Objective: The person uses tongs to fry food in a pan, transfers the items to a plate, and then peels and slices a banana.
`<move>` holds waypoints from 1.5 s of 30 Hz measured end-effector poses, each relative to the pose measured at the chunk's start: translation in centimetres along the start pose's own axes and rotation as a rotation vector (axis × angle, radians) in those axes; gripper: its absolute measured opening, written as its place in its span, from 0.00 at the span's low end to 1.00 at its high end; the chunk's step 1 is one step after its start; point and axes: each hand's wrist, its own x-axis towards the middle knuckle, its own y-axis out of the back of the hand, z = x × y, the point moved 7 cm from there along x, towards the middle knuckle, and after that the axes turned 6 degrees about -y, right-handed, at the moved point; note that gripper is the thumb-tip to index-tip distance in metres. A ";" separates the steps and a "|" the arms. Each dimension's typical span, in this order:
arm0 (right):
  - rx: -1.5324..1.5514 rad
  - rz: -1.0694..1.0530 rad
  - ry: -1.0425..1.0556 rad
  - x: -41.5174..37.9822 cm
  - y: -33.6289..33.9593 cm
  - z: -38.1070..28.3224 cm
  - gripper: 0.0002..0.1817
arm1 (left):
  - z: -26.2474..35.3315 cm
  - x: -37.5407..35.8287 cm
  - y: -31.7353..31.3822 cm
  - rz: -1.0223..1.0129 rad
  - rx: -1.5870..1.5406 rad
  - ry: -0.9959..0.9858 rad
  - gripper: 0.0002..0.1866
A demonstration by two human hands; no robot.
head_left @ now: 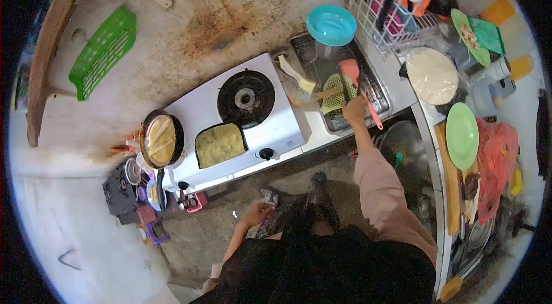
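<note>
My right hand (355, 109) reaches over the metal sink tray (382, 88), its fingers closed around the lower end of a black utensil handle (345, 86). Beside it lie a yellow perforated turner (332, 92) and a coral spatula (349, 69). My left hand (259, 213) hangs low near my knee, fingers loosely apart, holding nothing I can see. On the white stove (280, 123), a square pan (221, 146) holds a flat yellowish-green layer of food. Left of it, a round dark pan (180, 138) contains folded pale flatbreads (160, 142).
A turquoise basin (332, 25) stands at the tray's back edge, near a white wire rack (368, 5). On the right counter are a covered pale round dough (432, 75), a green plate (462, 136) and a red plastic bag (495, 157). The bare burner (246, 98) is behind the square pan.
</note>
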 end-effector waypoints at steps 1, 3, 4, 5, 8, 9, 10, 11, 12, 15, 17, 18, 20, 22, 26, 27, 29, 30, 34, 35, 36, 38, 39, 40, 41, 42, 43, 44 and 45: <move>0.023 0.003 0.082 0.0 1.1 -0.1 0.41 | 0.2 0.1 0.2 0.003 0.028 -0.018 0.19; 0.175 -0.067 0.156 -2.4 3.6 -0.1 0.38 | 0.2 0.1 0.2 0.016 0.061 -0.042 0.19; 0.270 0.074 0.235 -5.2 5.6 0.3 0.35 | -0.5 0.5 -0.1 0.018 0.126 -0.053 0.20; 0.349 0.215 0.322 -8.3 7.7 0.8 0.31 | -1.2 1.1 -0.1 0.037 0.183 -0.064 0.21; 0.600 0.056 0.218 -15.7 8.9 3.3 0.26 | 0.4 -0.2 0.5 0.137 -0.091 -0.161 0.21; 0.712 0.049 0.227 -18.5 9.3 3.8 0.35 | 0.1 -0.5 1.2 0.143 -0.069 -0.101 0.18; 0.749 0.003 0.220 -21.2 10.5 3.3 0.36 | -0.8 -1.3 1.5 0.131 -0.046 -0.035 0.16; 0.791 -0.035 0.207 -23.1 11.9 1.6 0.38 | -2.0 -1.5 2.2 0.143 0.011 -0.061 0.15; 0.755 -0.091 0.308 -24.7 13.1 -1.9 0.38 | -3.5 -1.5 3.3 0.214 -0.056 -0.105 0.18; 0.584 -0.094 0.704 -28.5 13.4 -13.0 0.36 | -6.8 -3.0 7.9 0.349 -0.277 -0.125 0.21; 0.562 -0.372 0.738 -30.1 13.8 -22.4 0.35 | -6.3 -5.9 11.2 0.466 -0.370 -0.175 0.19; 0.487 -0.291 0.873 -30.2 13.0 -25.7 0.32 | -6.7 -6.9 13.0 0.526 -0.415 -0.201 0.18; 0.506 -0.392 1.021 -30.3 12.0 -33.7 0.27 | -9.2 -9.1 15.9 0.620 -0.522 -0.230 0.17; 0.380 -0.668 0.896 -28.2 8.0 -40.1 0.29 | -10.8 -12.4 19.2 0.723 -0.632 -0.228 0.17; -0.017 -0.551 1.276 -27.1 4.8 -53.5 0.31 | -12.9 -20.6 24.2 1.028 -0.637 -0.202 0.18; -0.068 -0.443 1.399 -27.5 4.3 -56.0 0.30 | -14.2 -21.4 24.8 1.077 -0.653 -0.182 0.18; -0.190 -0.402 1.472 -28.8 2.8 -59.0 0.28 | -16.3 -22.7 25.0 1.151 -0.685 -0.128 0.17; -0.257 -0.460 1.430 -29.3 2.2 -60.2 0.28 | -16.9 -22.9 25.0 1.162 -0.737 -0.143 0.17; -0.340 -0.508 1.311 -29.1 -1.0 -61.6 0.26 | -18.3 -23.5 25.3 1.205 -0.858 -0.149 0.16; -0.348 -0.584 1.251 -28.8 -1.6 -61.4 0.26 | -18.6 -23.5 25.1 1.220 -0.890 -0.153 0.16; -0.353 -0.659 1.189 -29.0 -1.8 -61.1 0.25 | -19.0 -23.5 25.0 1.235 -0.919 -0.155 0.15; -0.348 -0.796 1.103 -29.2 -2.1 -60.4 0.25 | -19.9 -23.5 25.0 1.254 -0.946 -0.154 0.14; -0.339 -0.857 1.078 -29.1 -2.2 -59.9 0.24 | -19.9 -23.7 25.2 1.256 -0.958 -0.153 0.14; -0.330 -0.916 1.049 -29.0 -2.1 -59.5 0.24 | -20.0 -23.8 25.4 1.258 -0.948 -0.123 0.13; -0.297 -0.943 0.976 -28.7 -1.6 -59.2 0.23 | -20.1 -24.1 25.7 1.260 -0.936 -0.094 0.13; -0.264 -0.967 0.903 -28.6 -0.9 -59.1 0.23 | -20.2 -24.3 26.0 1.260 -0.924 -0.066 0.13; -0.231 -0.990 0.828 -28.3 -0.5 -58.9 0.23 | -20.9 -23.9 26.1 1.282 -0.941 -0.102 0.14; -0.222 -1.016 0.790 -27.7 -0.4 -58.8 0.22 | -21.4 -24.0 26.3 1.290 -0.928 -0.072 0.14; -0.214 -1.039 0.753 -26.7 -0.2 -58.9 0.22 | -21.3 -24.2 26.7 1.299 -0.915 -0.045 0.14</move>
